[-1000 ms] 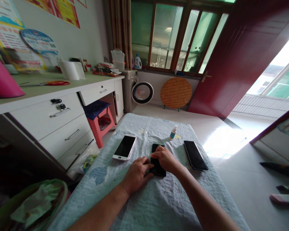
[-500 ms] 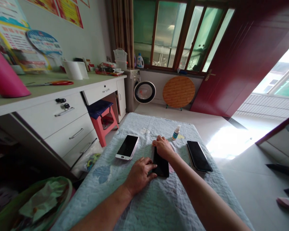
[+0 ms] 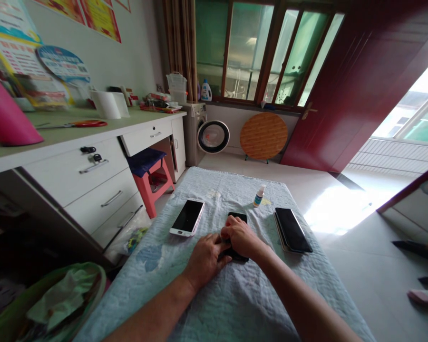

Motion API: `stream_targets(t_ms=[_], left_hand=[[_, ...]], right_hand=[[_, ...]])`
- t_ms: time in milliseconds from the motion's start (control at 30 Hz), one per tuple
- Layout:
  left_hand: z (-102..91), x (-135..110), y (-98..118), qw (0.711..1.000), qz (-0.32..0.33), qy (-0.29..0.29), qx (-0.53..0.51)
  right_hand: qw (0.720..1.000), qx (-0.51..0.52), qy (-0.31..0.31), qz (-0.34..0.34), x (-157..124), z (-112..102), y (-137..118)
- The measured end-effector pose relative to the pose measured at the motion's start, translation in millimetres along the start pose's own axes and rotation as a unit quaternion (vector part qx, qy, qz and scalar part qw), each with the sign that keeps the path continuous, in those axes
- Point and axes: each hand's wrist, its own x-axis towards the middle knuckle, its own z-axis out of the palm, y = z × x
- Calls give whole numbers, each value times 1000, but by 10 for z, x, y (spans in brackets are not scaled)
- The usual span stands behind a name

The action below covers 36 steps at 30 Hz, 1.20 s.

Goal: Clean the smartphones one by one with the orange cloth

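Down in front, the left hand (image 3: 207,256) had thumb and fingers parted, touching the left side of the black phone (image 3: 238,256), flat mid-worktop (image 3: 235,304)! Over its middle, the right hand (image 3: 240,235) curled; any pinch was hidden. Dark phone (image 3: 293,230) right, white phone (image 3: 188,216) left; beyond, the spray bottle (image 3: 259,196) stood upright.

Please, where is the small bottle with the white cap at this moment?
In the head view, the small bottle stands right of centre on the pale blue cloth, beyond the right hand and left of the rightmost phone.
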Motion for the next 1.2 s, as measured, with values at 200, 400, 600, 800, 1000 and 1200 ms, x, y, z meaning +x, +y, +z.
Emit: stream_targets(t_ms=[200, 400, 600, 800, 1000, 1200], left_hand=[[-14, 9, 5, 1000, -2, -2, -3], [5, -4, 2, 1000, -28, -6, 0], [0, -3, 6, 1000, -29, -6, 2], [17, -17, -7, 1000, -25, -7, -2], [15, -5, -20, 1000, -17, -7, -5], [12, 12, -29, 1000, 0, -6, -15]], right_hand=[[1000, -12, -4, -23, -20, -27, -21], [999, -25, 24, 29, 200, -60, 210], [995, -42, 61, 71, 368, -52, 364], [996, -24, 57, 61, 295, -1, 267], [998, 14, 43, 32, 103, 40, 101], [997, 69, 45, -2, -16, 109, 34]])
